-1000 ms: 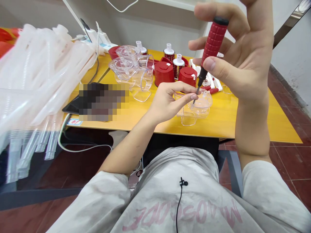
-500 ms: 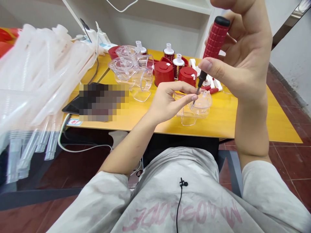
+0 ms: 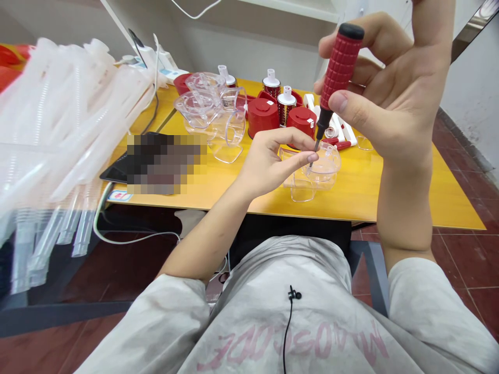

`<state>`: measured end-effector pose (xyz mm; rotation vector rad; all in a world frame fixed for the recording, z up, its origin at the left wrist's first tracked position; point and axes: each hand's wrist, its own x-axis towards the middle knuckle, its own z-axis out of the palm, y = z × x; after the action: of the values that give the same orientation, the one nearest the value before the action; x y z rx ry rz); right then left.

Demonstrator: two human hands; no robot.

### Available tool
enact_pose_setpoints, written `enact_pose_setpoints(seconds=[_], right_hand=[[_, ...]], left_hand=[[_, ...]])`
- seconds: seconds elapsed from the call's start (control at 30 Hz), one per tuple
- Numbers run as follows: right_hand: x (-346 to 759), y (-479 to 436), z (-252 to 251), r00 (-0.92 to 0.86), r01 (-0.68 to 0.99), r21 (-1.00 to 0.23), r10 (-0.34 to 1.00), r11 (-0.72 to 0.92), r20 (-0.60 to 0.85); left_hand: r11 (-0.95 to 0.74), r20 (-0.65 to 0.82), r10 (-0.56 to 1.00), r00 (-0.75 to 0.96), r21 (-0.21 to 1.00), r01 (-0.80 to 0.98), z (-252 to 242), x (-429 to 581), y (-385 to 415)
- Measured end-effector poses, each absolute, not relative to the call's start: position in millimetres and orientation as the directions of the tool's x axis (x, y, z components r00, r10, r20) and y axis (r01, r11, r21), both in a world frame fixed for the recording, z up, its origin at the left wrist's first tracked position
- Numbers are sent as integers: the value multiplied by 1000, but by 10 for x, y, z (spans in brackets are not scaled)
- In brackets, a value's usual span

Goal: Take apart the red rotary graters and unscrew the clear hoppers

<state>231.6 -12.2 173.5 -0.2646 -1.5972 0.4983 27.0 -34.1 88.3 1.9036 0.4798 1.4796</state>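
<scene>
A screwdriver (image 3: 340, 67) with a red ribbed handle and black cap stands tilted, its tip down at a clear plastic housing (image 3: 323, 166). Loosely around the handle is my right hand (image 3: 401, 98), thumb on the near side and fingertips behind, with some fingers lifted away. My left hand (image 3: 273, 163) pinches the lower shaft between thumb and index finger, just above the housing. Whatever the tip meets is too small to make out. The housing rests on the yellow table (image 3: 351, 200), partly hidden behind my left hand.
More clear housings (image 3: 230, 130) stand left of centre. Red caps (image 3: 263, 117), dark cylinders with white tops (image 3: 286, 105) and white-and-red parts (image 3: 345, 135) sit behind. Long translucent tubes (image 3: 58, 130) are piled at left, near a dark, partly blurred device (image 3: 117, 166).
My right hand has shifted slightly right and its fingers have loosened and spread around the handle. The screwdriver's top leans a little more to the left. My left hand and the housing stay put.
</scene>
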Motion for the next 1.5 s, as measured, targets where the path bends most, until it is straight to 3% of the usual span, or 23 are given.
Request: enact_pose_setpoints(seconds=[0.23, 0.4, 0.57, 0.77, 0.93, 1.13, 1.27, 1.5], right_hand=[[2249, -145, 1785, -119, -118, -357, 344, 927, 932], [2207, -126, 1794, -147, -183, -419, 397, 889, 906], [2225, -211, 1847, -221, -262, -353, 300, 898, 928], [2309, -544, 1969, -236, -7, -512, 496, 859, 835], [2351, -564, 2004, -261, 116, -478, 491, 871, 831], [2335, -532, 1988, -298, 98, -384, 396, 918, 869], [2309, -608, 2009, -248, 109, -482, 493, 870, 834], [2362, -665, 2054, -278, 6, -554, 534, 832, 799]], left_hand=[[-686, 677, 649, 347, 718, -118, 886, 234, -365], [-705, 686, 640, 347, 703, -91, 908, 224, -381], [-700, 689, 652, 318, 707, -96, 882, 243, -361], [-706, 694, 661, 287, 704, -75, 885, 251, -360], [-706, 692, 666, 277, 705, -64, 893, 258, -368], [-709, 700, 661, 270, 700, -79, 903, 272, -371], [-711, 704, 658, 266, 698, -88, 899, 276, -365], [-703, 698, 661, 277, 704, -96, 868, 272, -334]])
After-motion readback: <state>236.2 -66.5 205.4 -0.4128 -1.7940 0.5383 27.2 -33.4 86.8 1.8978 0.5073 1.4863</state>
